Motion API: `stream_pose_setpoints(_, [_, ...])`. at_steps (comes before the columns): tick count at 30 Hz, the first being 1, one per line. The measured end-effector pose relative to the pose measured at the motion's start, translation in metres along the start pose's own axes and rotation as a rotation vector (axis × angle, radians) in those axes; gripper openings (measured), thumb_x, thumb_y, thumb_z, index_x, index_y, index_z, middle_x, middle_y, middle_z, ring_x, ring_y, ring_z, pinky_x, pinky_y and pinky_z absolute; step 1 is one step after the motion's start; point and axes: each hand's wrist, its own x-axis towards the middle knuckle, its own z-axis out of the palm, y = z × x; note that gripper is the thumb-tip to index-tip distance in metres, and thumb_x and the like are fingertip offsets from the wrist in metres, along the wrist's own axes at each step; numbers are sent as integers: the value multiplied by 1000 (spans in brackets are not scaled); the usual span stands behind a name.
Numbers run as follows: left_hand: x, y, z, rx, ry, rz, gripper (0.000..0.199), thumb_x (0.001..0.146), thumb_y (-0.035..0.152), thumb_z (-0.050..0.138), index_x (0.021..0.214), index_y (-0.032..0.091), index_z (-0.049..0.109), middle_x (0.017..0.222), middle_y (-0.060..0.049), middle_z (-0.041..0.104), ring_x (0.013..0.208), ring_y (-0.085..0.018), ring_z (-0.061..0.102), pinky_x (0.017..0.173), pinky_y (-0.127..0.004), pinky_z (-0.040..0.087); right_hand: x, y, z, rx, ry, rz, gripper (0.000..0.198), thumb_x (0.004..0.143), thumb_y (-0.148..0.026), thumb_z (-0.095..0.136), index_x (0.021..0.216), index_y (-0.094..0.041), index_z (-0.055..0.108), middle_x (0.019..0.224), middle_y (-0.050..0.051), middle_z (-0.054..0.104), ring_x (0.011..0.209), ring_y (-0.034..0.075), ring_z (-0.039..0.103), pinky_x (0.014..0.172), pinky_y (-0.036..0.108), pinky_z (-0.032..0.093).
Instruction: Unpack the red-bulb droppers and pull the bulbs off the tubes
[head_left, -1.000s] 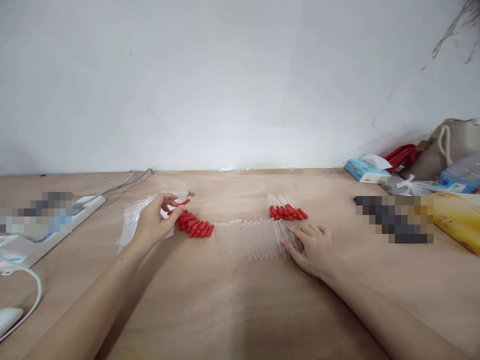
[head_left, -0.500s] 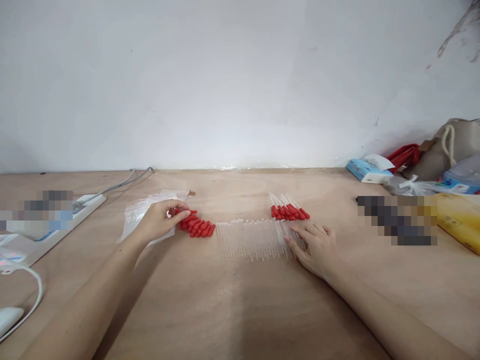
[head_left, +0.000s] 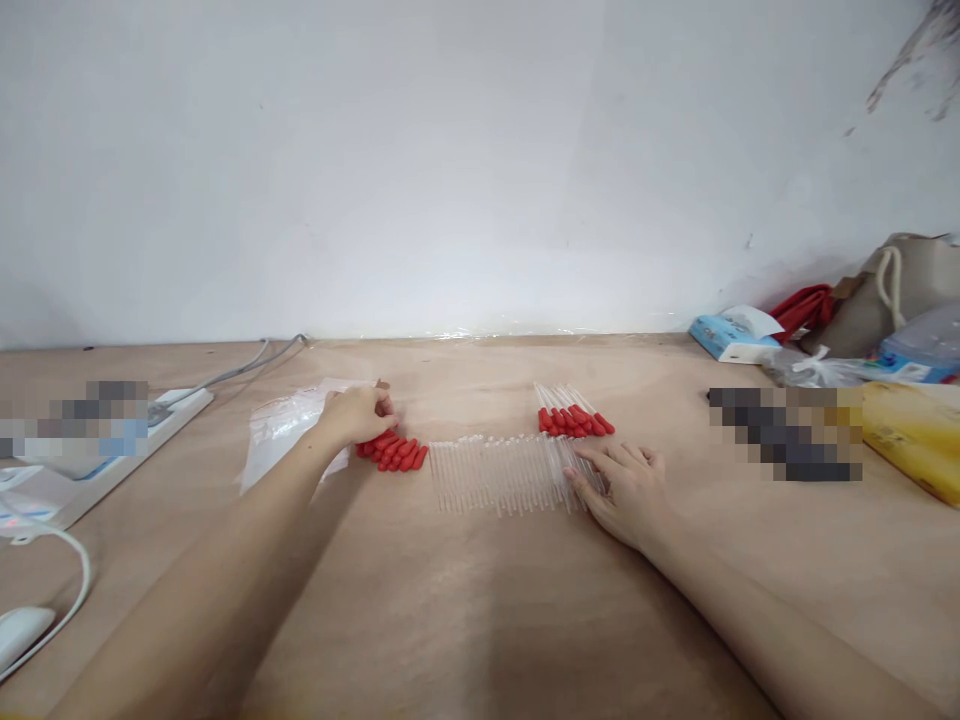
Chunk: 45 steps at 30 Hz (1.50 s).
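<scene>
My left hand (head_left: 364, 412) reaches over the far-left end of a pile of red rubber bulbs (head_left: 401, 455). Its fingers are bent down and closed; what they pinch is hidden. A row of clear glass dropper tubes (head_left: 495, 475) lies side by side, just right of the bulbs. At the row's right end, the thumb and forefinger of my right hand (head_left: 622, 490) close on a tube, with the other fingers loosely bent. Behind that end, several droppers with red bulbs fitted (head_left: 574, 422) lie together, tips pointing to the wall.
A clear plastic bag (head_left: 277, 435) lies under my left wrist. A white power strip (head_left: 180, 405) with cables stands at left. Tissues (head_left: 731, 335), a knotted plastic bag (head_left: 814, 367) and a yellow packet (head_left: 915, 430) lie at right. A wall (head_left: 480, 180) bounds the table.
My left hand has shifted right and slightly away from me, and its fingers now point down at the bulbs. My right hand stays at the tubes. The view has shifted slightly.
</scene>
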Motion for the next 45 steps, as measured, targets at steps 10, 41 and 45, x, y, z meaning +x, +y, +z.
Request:
stream_pose_setpoints(10, [5, 3, -4, -8, 8, -59, 49, 66, 67, 43, 75, 24, 65, 91, -5, 66, 89, -28, 58, 79, -37, 37, 0, 1, 0, 14, 34, -10, 30, 82, -44, 46, 92, -22, 64, 83, 5, 64, 80, 17, 54, 77, 32, 25])
stream_pose_setpoints(41, [24, 183, 60, -548, -106, 242, 27, 69, 40, 52, 54, 18, 50, 52, 2, 53, 50, -12, 50, 47, -23, 35, 0, 0, -1, 58, 16, 52, 28, 81, -45, 48, 93, -24, 62, 82, 2, 61, 79, 16, 54, 78, 33, 26])
stream_pose_setpoints(45, [6, 164, 44, -568, 24, 243, 25, 77, 34, 43, 61, 17, 54, 64, 0, 58, 62, -14, 54, 58, -25, 40, 1, 1, -1, 57, 53, 72, 30, 80, -45, 49, 99, -23, 60, 90, 4, 60, 85, 17, 55, 79, 35, 29])
